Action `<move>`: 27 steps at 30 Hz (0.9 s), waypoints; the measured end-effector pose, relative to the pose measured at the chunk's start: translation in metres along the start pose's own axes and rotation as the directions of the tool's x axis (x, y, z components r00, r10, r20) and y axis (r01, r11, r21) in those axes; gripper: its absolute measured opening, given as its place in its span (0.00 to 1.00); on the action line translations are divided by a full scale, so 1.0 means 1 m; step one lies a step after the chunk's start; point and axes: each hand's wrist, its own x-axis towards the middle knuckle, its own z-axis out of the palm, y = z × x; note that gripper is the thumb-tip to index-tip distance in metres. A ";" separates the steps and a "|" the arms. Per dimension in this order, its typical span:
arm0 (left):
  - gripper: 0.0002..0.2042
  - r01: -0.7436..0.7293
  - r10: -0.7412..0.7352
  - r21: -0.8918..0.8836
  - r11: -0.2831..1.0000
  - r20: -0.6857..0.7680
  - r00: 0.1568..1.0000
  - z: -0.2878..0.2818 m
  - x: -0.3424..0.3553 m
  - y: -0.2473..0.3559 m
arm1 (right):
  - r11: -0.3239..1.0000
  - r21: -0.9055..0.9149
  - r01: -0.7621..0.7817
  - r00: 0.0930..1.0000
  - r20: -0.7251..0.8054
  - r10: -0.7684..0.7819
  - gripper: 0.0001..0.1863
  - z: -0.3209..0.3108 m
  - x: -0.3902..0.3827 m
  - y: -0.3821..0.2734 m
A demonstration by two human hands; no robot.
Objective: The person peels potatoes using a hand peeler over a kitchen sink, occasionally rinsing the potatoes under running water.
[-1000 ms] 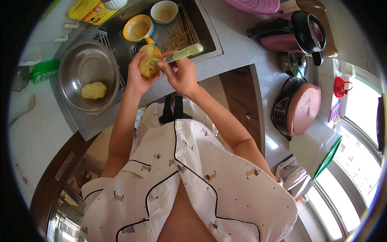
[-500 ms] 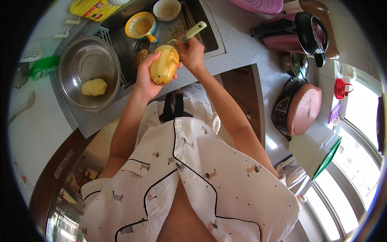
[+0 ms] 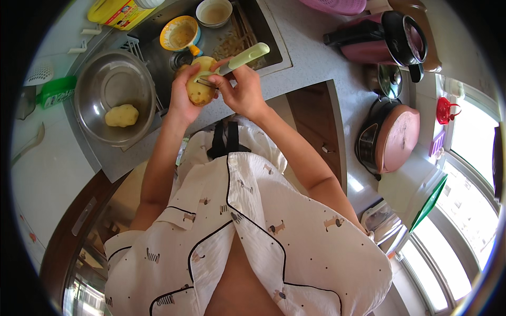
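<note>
At upper left of the frame, a steel bowl (image 3: pixel 113 95) holds one peeled potato (image 3: pixel 122 115). Right of it, upper centre, the left hand (image 3: pixel 182 100) is clamped around a potato (image 3: pixel 201 87) held over the sink (image 3: pixel 263 37). The right hand (image 3: pixel 243 92), touching the potato, grips a pale green peeler (image 3: pixel 240 58), blade laid against it. At right edge, a pink cooker (image 3: pixel 392 139) stands on the counter.

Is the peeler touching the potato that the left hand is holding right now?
Touching. The head view shows the peeler head pressed against the potato, held by the left hand; the right hand grips its handle.
</note>
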 end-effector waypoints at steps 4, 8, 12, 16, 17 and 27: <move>0.20 -0.038 0.038 0.015 0.999 0.004 0.999 -0.002 0.001 0.004 | 0.996 -0.082 0.025 0.988 -0.149 -0.037 0.10 0.006 0.015 0.027; 0.23 0.079 -0.068 -0.054 0.995 0.189 0.980 0.012 -0.012 0.004 | 0.955 -0.177 -0.237 0.937 -0.300 0.177 0.08 -0.006 0.025 0.096; 0.25 0.147 -0.113 -0.101 0.984 0.288 0.951 -0.011 -0.005 0.010 | 0.943 -0.187 -0.276 0.915 -0.351 0.198 0.09 -0.015 0.024 0.091; 0.26 0.138 -0.108 -0.114 0.984 0.235 0.966 -0.011 -0.003 0.009 | 0.958 0.013 -0.286 0.927 -0.251 0.280 0.09 -0.012 0.024 0.055; 0.25 0.130 -0.108 -0.101 0.986 0.198 0.974 -0.011 -0.002 0.010 | 0.958 0.013 -0.286 0.927 -0.248 0.280 0.09 -0.009 0.024 0.042; 0.20 0.040 -0.038 -0.201 0.979 0.015 0.999 -0.002 0.008 0.005 | 0.989 -0.117 0.094 0.996 0.015 -0.093 0.10 0.014 -0.003 -0.001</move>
